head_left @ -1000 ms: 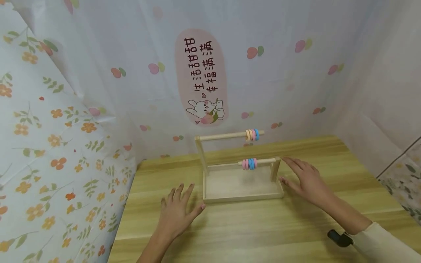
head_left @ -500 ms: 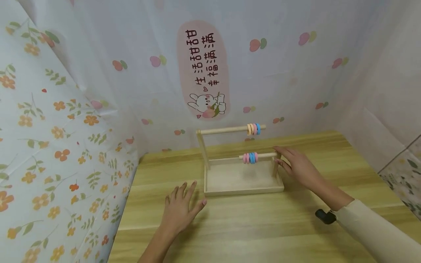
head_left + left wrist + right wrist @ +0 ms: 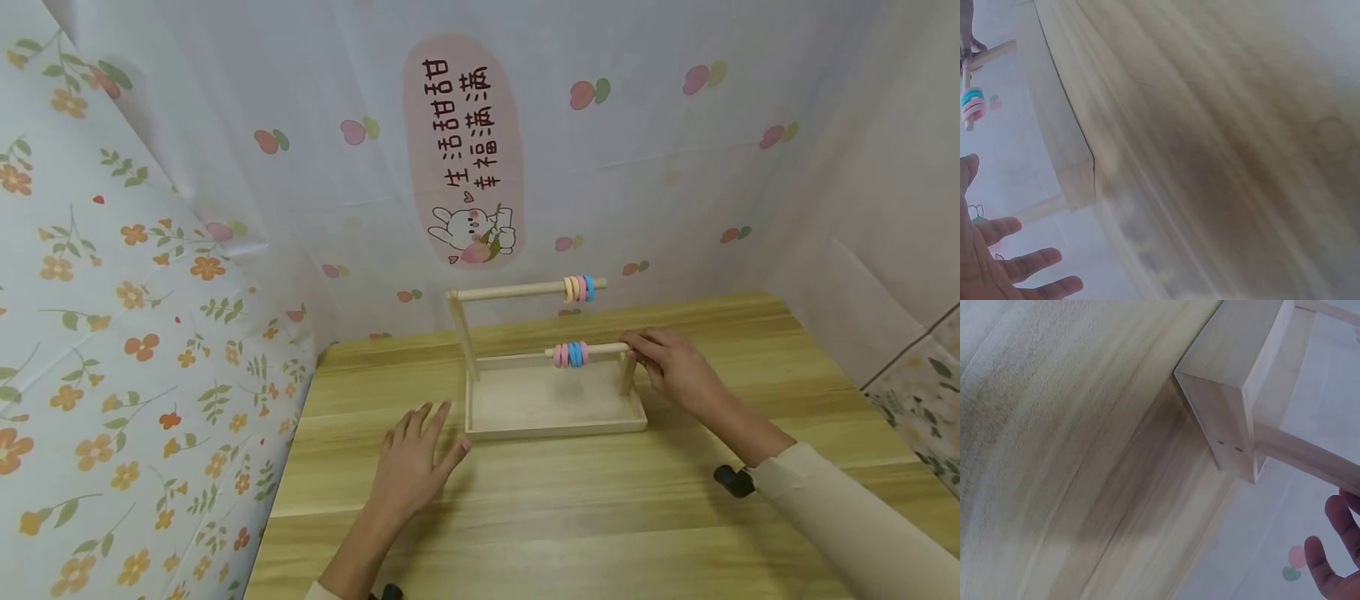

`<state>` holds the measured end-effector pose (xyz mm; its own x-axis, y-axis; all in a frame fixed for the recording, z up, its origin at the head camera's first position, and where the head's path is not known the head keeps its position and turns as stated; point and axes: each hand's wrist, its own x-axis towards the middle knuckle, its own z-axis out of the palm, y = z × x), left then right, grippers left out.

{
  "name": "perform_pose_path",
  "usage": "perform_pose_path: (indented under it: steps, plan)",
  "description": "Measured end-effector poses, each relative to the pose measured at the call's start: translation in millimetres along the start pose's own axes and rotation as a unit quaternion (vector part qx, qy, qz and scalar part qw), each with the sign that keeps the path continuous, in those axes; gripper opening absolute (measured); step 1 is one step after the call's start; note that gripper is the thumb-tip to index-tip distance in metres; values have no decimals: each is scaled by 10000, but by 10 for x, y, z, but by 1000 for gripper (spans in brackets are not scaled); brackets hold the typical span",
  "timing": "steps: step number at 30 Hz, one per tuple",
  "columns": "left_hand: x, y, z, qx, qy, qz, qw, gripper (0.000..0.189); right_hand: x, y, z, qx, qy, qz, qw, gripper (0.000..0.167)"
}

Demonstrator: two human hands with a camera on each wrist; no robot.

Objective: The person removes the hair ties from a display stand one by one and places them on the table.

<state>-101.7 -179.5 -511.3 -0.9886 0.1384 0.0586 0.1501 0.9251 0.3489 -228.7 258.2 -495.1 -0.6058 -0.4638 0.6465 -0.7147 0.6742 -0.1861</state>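
Observation:
A pale wooden rack (image 3: 555, 432) stands on the table, with a shallow tray base and two posts. Its taller left post carries an upper rod (image 3: 510, 291) with yellow, pink and blue rings (image 3: 579, 289). From the shorter right post (image 3: 626, 377) a lower rod (image 3: 604, 348) runs left, bearing pink and blue rings (image 3: 570, 354). My right hand (image 3: 678, 371) pinches the top of that right post where the lower rod meets it; its fingertips are partly hidden. Left of the tray, my left hand (image 3: 411, 467) is spread with fingers apart, holding nothing.
The wood-grain table (image 3: 555, 517) extends around the rack. A patterned white cloth (image 3: 645, 183) hangs behind it, and a flowered cloth (image 3: 135, 350) borders the left side. Dark devices show at the wrists, one below the right sleeve (image 3: 817, 483).
My right hand has moved left from beside the right post and taken hold of its top. The left hand stays nearly still near the tray's front left corner. The head view has shifted slightly.

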Motion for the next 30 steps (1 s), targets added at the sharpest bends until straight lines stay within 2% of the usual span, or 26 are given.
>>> perform_pose_path:
  steps: [7, 13, 22, 30]
  plan:
    - [92, 82, -6, -117, 135, 252, 9995, 74, 1, 21, 11, 11, 32, -54, 10000, 40]
    - [155, 148, 7, -436, -94, 273, 9986, 75, -11, 25, 14, -5, -5, -49, 10000, 39]
    - [291, 327, -31, -626, -69, 695, 9956, 74, -13, 11, -14, -107, -175, 90, 9997, 36]
    - [480, 481, -42, -939, -269, 969, 9905, 73, 0, -4, -41, -150, -395, 303, 9986, 35]
